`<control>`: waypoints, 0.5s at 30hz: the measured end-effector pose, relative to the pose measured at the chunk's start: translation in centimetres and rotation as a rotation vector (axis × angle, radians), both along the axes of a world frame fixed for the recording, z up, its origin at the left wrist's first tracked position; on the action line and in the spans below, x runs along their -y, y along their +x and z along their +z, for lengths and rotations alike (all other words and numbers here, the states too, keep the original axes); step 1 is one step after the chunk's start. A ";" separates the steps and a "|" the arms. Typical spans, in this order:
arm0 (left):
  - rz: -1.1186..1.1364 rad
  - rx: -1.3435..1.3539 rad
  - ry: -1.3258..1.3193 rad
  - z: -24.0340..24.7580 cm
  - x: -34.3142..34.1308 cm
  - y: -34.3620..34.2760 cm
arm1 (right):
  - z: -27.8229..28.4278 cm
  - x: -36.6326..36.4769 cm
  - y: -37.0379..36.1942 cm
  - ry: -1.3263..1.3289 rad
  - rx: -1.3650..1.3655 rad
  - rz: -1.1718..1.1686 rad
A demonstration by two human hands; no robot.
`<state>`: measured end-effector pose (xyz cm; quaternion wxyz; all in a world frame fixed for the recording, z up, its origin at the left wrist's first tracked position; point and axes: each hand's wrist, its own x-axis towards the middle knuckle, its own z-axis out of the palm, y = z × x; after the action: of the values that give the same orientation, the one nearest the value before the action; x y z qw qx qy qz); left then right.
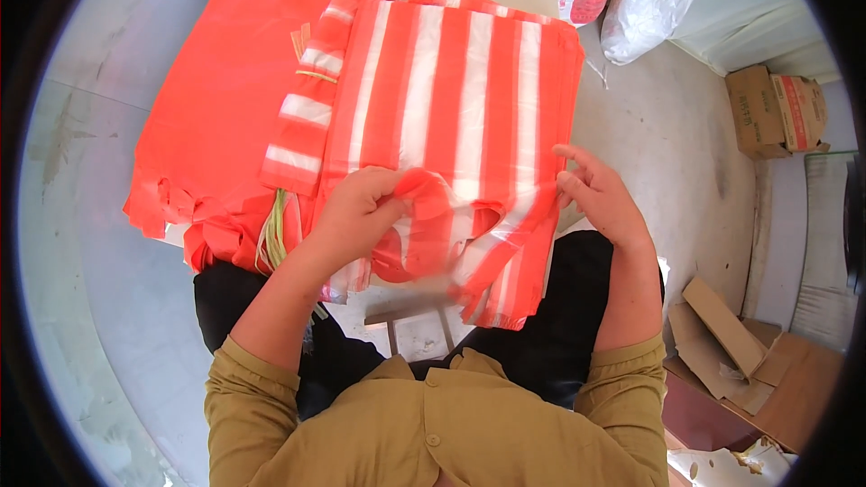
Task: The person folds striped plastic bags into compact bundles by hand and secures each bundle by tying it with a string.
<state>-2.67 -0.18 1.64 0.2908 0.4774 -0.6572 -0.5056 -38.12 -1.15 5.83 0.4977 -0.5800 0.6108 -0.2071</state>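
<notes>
A stack of thin red-and-white striped plastic bags [410, 81] lies in front of me, its near end hanging over my lap. My left hand [356, 212] pinches the top layer near the near end, where the plastic is lifted and crumpled. At the right edge, my right hand [603, 197] has thumb and fingers closed on the plastic; the index finger is stretched over the edge. Left of the stack lies a folded striped strip [305, 108], tied with a yellowish band. A larger pile of plain red plastic [239, 72] spreads beside it.
Pale green ties [271, 239] hang between the piles. White sacks [645, 0] stand at the far right. Cardboard boxes [758, 113] sit by the right wall, and flattened cardboard [717, 343] lies at the lower right. My knees are under the near edge.
</notes>
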 end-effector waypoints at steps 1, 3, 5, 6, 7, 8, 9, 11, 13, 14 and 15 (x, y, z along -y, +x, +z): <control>0.000 -0.001 -0.002 0.1 0.1 0.1 | 0.0 -0.2 0.1 0.040 0.034 -0.026; -0.057 0.052 0.059 0.2 0.1 0.3 | -0.1 -0.7 0.3 0.080 0.069 -0.047; -0.061 0.066 0.048 0.1 0.2 0.4 | -0.6 -1.1 0.7 0.116 0.264 -0.118; -0.070 0.079 0.036 0.1 0.2 0.4 | -1.0 -1.3 0.5 0.115 0.265 -0.115; -0.067 0.079 0.035 0.0 0.1 0.4 | -1.5 -1.4 0.3 0.143 0.354 -0.098; -0.056 0.066 0.049 -0.3 0.1 0.4 | -1.8 -1.6 0.1 0.172 0.443 -0.080; -0.043 0.054 0.065 -0.4 0.1 0.4 | -1.4 -1.8 0.5 0.173 0.445 -0.077; -0.039 0.064 0.041 -0.1 -0.1 0.5 | -0.3 -2.2 1.6 0.277 0.641 0.078; -0.039 0.069 0.013 0.3 0.0 0.1 | -0.9 -2.2 1.0 0.231 0.601 0.288; -0.026 0.038 -0.019 0.4 0.0 -0.1 | -1.2 -2.2 0.8 0.183 0.558 0.496; -0.010 0.008 -0.050 0.4 0.0 -0.1 | -0.3 -2.2 1.1 0.169 0.532 0.573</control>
<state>-2.81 -0.15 2.06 0.2975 0.4687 -0.6731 -0.4886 -37.00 1.01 5.51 0.7221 -0.6098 0.2891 -0.1519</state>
